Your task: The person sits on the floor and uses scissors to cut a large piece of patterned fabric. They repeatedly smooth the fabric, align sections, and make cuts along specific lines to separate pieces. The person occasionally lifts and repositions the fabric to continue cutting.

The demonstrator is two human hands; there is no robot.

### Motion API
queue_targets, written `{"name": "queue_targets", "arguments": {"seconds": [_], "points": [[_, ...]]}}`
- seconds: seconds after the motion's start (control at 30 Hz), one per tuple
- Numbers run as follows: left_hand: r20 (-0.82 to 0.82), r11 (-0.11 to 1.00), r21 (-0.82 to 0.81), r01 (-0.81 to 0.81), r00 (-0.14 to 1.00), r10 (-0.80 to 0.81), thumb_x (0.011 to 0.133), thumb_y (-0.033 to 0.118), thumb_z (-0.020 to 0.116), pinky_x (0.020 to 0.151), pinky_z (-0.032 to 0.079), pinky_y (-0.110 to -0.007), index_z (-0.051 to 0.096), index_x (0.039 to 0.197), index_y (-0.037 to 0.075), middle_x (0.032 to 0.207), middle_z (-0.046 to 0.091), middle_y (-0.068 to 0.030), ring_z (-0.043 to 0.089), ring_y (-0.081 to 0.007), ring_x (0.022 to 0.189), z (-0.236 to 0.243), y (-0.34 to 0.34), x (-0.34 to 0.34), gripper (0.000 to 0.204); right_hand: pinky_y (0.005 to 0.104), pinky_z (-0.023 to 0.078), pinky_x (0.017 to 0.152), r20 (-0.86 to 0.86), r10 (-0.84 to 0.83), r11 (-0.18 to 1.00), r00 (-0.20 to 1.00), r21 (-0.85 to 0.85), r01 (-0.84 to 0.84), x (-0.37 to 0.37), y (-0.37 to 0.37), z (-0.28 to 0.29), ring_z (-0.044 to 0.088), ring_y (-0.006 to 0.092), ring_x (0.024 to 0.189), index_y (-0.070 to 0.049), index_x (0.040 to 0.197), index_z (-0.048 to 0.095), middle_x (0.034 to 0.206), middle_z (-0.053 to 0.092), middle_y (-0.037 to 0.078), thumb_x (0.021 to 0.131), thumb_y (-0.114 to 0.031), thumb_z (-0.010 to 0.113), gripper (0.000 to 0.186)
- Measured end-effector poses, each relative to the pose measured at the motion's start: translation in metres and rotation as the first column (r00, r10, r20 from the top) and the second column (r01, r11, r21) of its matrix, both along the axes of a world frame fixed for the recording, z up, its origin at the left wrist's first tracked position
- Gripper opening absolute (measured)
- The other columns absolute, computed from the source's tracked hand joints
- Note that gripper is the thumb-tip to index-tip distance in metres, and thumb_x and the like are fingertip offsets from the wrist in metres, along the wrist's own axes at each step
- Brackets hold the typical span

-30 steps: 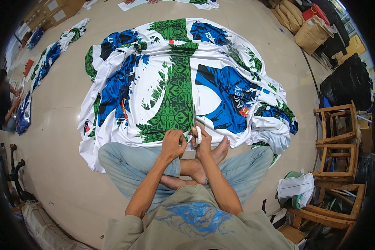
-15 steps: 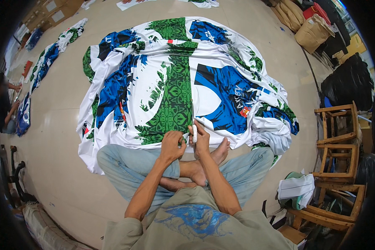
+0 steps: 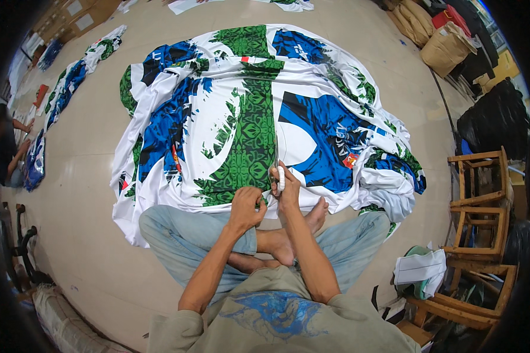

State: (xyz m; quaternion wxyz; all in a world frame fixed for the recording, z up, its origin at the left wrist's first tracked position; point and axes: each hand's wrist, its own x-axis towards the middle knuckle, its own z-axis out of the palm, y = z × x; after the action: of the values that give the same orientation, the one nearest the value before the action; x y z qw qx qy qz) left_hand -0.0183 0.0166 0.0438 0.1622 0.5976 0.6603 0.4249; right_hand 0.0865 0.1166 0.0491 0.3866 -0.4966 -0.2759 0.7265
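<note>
A large spread of printed fabric (image 3: 215, 150), white with green patterned bands and blue-black panels, lies rumpled on the floor before my crossed legs. My right hand (image 3: 285, 188) is shut on scissors (image 3: 281, 176) with white-wrapped handles, their blades pointing away from me along the right edge of the central green band. My left hand (image 3: 247, 206), just left and nearer to me, pinches the fabric's near edge. My bare feet rest beside and below my hands.
Wooden stool frames (image 3: 477, 176), a cloth bundle (image 3: 418, 270), black bags (image 3: 492, 117) and brown sacks (image 3: 441, 47) line the right. At far left another person (image 3: 6, 147) sits by more fabric (image 3: 70, 79). Cardboard boxes (image 3: 76, 15) stand at back left; a rolled bundle (image 3: 65, 317) lies at lower left.
My right hand has advanced a little away from me with the scissors along the green band. My left hand stays at the near edge, shifted only slightly.
</note>
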Motion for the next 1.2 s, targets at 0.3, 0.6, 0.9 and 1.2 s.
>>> {"name": "queue_targets", "arguments": {"seconds": [0.3,0.6,0.9,1.2], "points": [[-0.018,0.998,-0.054,0.012,1.000,-0.013,0.071,0.009,0.062,0.082,0.042,-0.043,0.050,0.077,0.003,0.076,0.054,-0.0124,0.056,-0.0332,0.084,0.001,0.000,-0.002,0.014,0.0193,0.033,0.039,-0.001,0.051,0.999,0.999,0.002,-0.051,0.005,0.004,-0.010,0.048,0.0044,0.046,-0.008,0.134,0.058,0.068,0.061,-0.001,0.085,-0.014,0.074,0.052],[0.006,1.000,-0.016,0.011,1.000,-0.011,0.073,0.010,0.062,0.080,0.041,-0.043,0.051,0.076,0.004,0.074,0.051,-0.0109,0.054,-0.0318,0.080,0.002,0.002,-0.002,0.014,0.0202,0.035,0.040,0.005,0.031,1.000,1.000,0.001,-0.031,-0.006,0.026,-0.005,0.050,0.0057,0.047,-0.007,0.132,0.059,0.071,0.063,0.000,0.086,-0.010,0.068,0.047],[-0.024,0.999,-0.037,0.009,1.000,-0.010,0.075,0.011,0.062,0.080,0.041,-0.042,0.051,0.076,0.004,0.073,0.051,-0.0095,0.053,-0.0294,0.079,0.002,0.004,-0.002,0.013,0.0208,0.038,0.041,0.018,0.081,0.996,0.997,0.040,-0.082,-0.006,0.033,-0.014,0.051,0.0060,0.048,-0.006,0.132,0.059,0.076,0.066,0.000,0.085,-0.011,0.070,0.049],[-0.023,1.000,0.005,-0.021,1.000,0.021,0.081,0.016,0.066,0.075,0.039,-0.040,0.052,0.073,0.006,0.071,0.051,-0.0069,0.053,-0.0277,0.075,0.003,0.008,0.001,0.019,0.0202,0.039,0.042,-0.019,0.039,0.999,0.999,0.018,-0.038,-0.014,0.050,-0.012,0.051,0.0062,0.048,-0.005,0.134,0.057,0.086,0.071,0.003,0.086,-0.012,0.068,0.050]]}}
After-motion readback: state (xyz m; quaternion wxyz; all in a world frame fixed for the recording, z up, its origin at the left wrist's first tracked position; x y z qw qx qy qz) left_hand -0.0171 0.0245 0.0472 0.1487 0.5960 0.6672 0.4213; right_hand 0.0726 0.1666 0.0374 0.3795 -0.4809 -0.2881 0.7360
